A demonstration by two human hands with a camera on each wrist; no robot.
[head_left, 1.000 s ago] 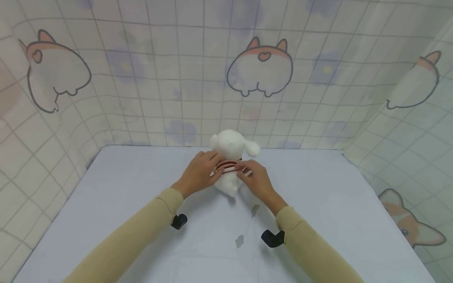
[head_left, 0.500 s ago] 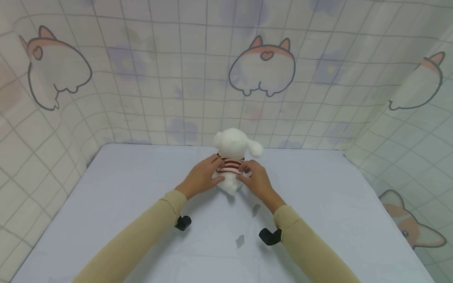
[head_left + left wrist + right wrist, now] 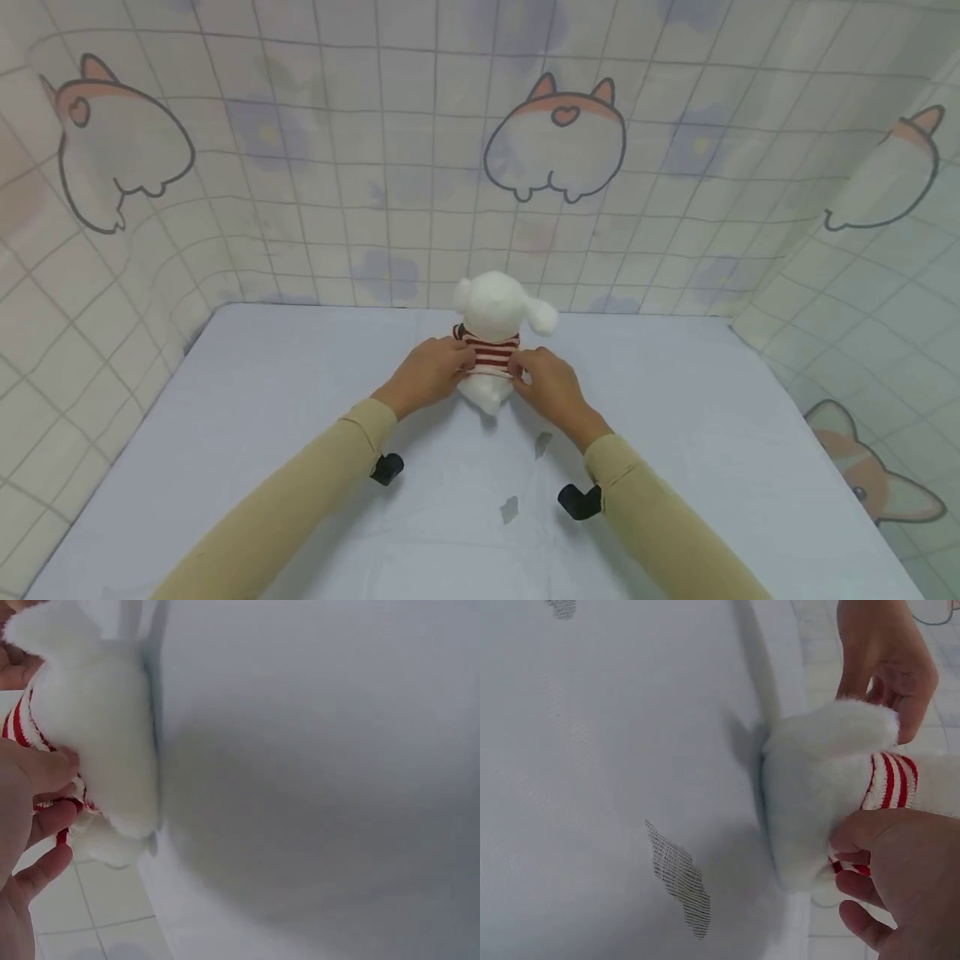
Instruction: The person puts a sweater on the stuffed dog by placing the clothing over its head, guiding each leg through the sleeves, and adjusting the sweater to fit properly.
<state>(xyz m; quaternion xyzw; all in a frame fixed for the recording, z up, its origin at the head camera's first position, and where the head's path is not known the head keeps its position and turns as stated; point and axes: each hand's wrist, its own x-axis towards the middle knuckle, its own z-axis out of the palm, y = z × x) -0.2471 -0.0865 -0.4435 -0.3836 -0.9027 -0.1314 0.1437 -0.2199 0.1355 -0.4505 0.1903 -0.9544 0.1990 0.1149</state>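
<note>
A white plush animal (image 3: 493,307) with floppy ears sits upright at the back of the table, its back and short tail towards me. It wears a red-and-white striped knit sweater (image 3: 492,357). My left hand (image 3: 429,377) pinches the sweater's lower edge on the left side; the left wrist view has thumb and fingers (image 3: 51,771) at the knit hem beside the fur. On the right side, my right hand (image 3: 553,387) pinches the same edge, thumb against the body in the right wrist view. The toy's front is hidden from the head view.
The white-covered table (image 3: 300,358) meets a tile-patterned curtain (image 3: 420,167) with cartoon corgis right behind the toy. Two small grey patches, one of them a nearer patch (image 3: 509,509), mark the cover. A black wrist-camera mount (image 3: 579,502) juts from the right sleeve.
The sweater's hem has come down lower over the toy's back, and more stripes show. Both hands' fingers have moved from higher on the sweater to pinch its lower edge.
</note>
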